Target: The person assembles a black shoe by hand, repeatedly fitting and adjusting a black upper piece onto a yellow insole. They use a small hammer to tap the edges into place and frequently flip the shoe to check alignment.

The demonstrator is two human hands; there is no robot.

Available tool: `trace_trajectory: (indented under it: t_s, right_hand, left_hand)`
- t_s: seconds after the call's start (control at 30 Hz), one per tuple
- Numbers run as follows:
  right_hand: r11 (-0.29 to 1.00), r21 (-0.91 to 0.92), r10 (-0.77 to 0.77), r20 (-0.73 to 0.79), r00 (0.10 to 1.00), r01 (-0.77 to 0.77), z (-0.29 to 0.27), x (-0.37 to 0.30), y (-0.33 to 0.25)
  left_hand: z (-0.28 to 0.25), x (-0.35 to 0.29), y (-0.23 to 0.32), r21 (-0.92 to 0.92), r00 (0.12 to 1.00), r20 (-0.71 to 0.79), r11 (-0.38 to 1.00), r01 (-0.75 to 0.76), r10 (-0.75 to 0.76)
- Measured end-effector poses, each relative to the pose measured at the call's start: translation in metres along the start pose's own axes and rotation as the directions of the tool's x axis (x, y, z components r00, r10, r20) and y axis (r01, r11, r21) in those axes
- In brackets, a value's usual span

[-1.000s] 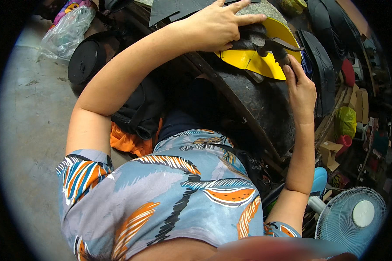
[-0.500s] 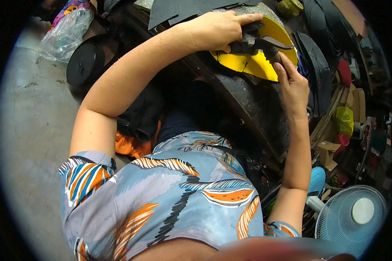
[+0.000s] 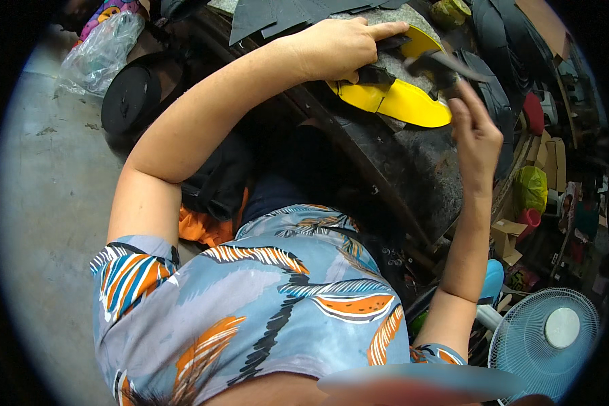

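Observation:
At the bench's upper middle, my left hand (image 3: 342,49) is closed over a black strap-like part (image 3: 375,76) of a yellow curved piece (image 3: 413,103), index finger stretched along it. This yellow piece has two bent bands, with a dark seam across the lower one. Beneath it lies a grey stone slab (image 3: 398,66). My right hand (image 3: 477,139) grips a hammer (image 3: 446,66) by its handle. The hammer's dark head, smeared by motion, is over the right side of the slab, between the two bands in view. My left hand hides part of the strap.
Black flat cut sheets (image 3: 284,17) lie beyond my left hand. More black pieces (image 3: 497,40) stack at the far right. A dark round black roll (image 3: 139,95) stands left, beside a clear plastic bag (image 3: 105,51). A fan (image 3: 545,345) stands at lower right, near cardboard boxes (image 3: 507,237).
My right hand and the hammer have moved to the right, off the yellow piece. Its lower band now lies further out to the right, with grey stone showing between the bands. My left hand stays put.

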State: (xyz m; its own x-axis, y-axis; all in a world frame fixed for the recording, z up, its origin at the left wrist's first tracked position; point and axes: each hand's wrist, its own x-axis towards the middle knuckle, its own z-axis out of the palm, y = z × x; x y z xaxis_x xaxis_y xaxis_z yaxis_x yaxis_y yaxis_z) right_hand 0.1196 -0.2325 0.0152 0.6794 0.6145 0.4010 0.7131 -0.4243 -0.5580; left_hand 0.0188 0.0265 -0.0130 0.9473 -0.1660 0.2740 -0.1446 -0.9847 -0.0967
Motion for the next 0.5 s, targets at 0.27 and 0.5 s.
trace_trajectory:
  t_s: [0.27, 0.5]
  right_hand:
    - [0.974, -0.155, 0.182, 0.092, 0.979, -0.167, 0.025, -0.009, 0.004]
    - [0.951, 0.309, 0.038, -0.112, 0.993, -0.002, -0.025, -0.013, 0.006]
  left_hand:
    - [-0.007, 0.000, 0.005, -0.007, 0.999, -0.021, 0.999, 0.031, -0.031]
    - [-0.005, 0.009, 0.027, 0.007, 0.975, -0.131, 0.983, 0.182, -0.179]
